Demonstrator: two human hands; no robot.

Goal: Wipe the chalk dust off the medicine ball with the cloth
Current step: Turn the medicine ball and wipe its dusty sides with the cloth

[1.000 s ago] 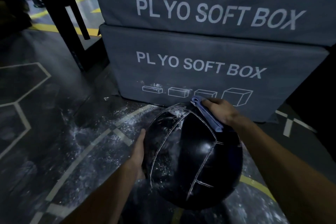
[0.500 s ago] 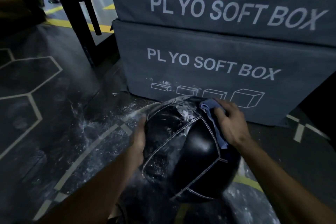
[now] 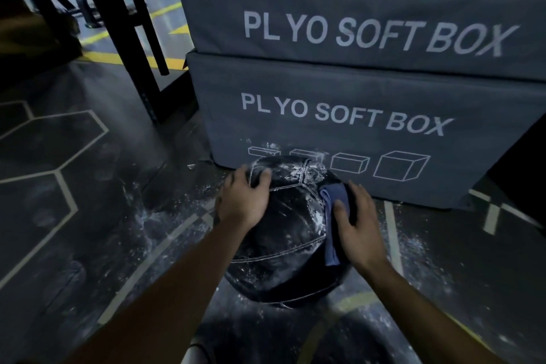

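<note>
We brace the ball (image 3: 283, 233) with our flat left hand (image 3: 243, 204) (fingers spread, gripping nothing) so our right hand (image 3: 359, 224) can press the cloth (image 3: 332, 201) flat-fingered against its dusty side.

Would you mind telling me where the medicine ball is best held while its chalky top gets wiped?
Probably from the left, palm spread on the upper left curve, as the left hand does now. The medicine ball is round and handleless, so only a broad palm steadies it. That leaves the dusty top free for the cloth under the right hand.
</note>
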